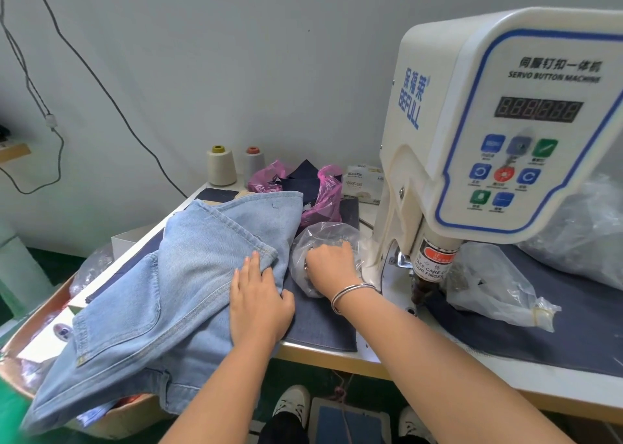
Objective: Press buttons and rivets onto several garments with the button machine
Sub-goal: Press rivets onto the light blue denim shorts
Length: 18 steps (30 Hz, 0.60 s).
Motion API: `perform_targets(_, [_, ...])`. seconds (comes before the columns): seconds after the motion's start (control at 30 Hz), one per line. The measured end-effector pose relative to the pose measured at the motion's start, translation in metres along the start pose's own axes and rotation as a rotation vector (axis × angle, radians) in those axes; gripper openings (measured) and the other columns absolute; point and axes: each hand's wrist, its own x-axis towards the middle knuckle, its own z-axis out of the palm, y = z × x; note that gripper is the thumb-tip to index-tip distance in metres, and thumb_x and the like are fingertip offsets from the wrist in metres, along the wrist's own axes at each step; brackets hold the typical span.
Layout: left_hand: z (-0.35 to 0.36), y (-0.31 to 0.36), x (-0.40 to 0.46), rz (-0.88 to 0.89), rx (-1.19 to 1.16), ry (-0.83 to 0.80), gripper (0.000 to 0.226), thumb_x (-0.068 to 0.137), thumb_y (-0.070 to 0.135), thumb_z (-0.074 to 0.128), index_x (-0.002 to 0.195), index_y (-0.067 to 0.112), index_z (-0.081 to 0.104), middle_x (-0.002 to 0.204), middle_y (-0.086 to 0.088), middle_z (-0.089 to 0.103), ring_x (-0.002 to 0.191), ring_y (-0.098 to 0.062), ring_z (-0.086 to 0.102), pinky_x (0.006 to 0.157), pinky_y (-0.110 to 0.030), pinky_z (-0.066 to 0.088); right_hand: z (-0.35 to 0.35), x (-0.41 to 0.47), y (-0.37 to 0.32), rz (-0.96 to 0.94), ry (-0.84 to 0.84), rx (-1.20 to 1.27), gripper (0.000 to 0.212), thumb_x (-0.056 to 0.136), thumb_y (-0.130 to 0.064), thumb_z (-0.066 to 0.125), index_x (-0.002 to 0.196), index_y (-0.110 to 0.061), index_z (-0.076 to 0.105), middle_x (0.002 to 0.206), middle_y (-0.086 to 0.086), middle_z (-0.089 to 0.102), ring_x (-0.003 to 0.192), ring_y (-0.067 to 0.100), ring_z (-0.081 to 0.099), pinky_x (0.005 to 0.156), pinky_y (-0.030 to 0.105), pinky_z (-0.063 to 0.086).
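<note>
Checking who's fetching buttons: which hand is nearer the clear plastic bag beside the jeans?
Right. The right hand reaches into the clear plastic bag; the left hand lies flat on the jeans, just left of the bag.

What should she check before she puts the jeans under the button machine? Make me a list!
1. Left hand flat on the jeans: ok.
2. Right hand in the clear bag, button picked up: cannot tell.
3. Jeans under the press head: not ok, they lie to its left.
4. Fingers away from the press head: ok.
5. Foot pedal free between the shoes: ok.
</note>
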Motion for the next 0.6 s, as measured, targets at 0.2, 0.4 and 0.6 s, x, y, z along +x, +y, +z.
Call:
perform_targets(0.2, [0.001, -0.001, 0.002, 0.002, 0.003, 0.004, 0.056, 0.087, 0.036, 0.042, 0.138, 0.013, 0.045, 0.162, -0.006, 0.012, 0.148, -0.02, 0.01, 0.121, -0.036, 0.003, 0.002, -0.001, 0.003, 0.031, 0.02, 0.033, 0.013, 0.088, -0.017, 0.057, 0.099, -0.018, 0.064, 0.102, 0.003, 0.068, 0.099, 0.024, 0.063, 0.091, 0.036, 0.036])
perform_targets(0.4, [0.003, -0.002, 0.002, 0.003, 0.002, -0.003, 0.055, 0.087, 0.036, 0.042, 0.137, 0.014, 0.046, 0.162, -0.006, 0.012, 0.148, -0.02, 0.01, 0.121, -0.036, 0.003, -0.005, -0.003, 0.006, 0.054, 0.064, 0.155, 0.018, 0.09, -0.022, 0.051, 0.101, -0.019, 0.065, 0.106, 0.004, 0.065, 0.101, 0.026, 0.06, 0.085, 0.035, 0.037])
perform_targets(0.6, [0.007, -0.003, 0.002, 0.011, 0.012, 0.004, 0.056, 0.087, 0.036, 0.043, 0.138, 0.014, 0.047, 0.161, -0.007, 0.016, 0.148, -0.02, 0.012, 0.121, -0.036, 0.004, -0.014, -0.066, 0.005, 0.064, 0.431, 0.509, 0.013, 0.085, -0.028, 0.062, 0.083, -0.016, 0.067, 0.09, 0.0, 0.054, 0.085, 0.016, 0.049, 0.076, 0.028, 0.036])
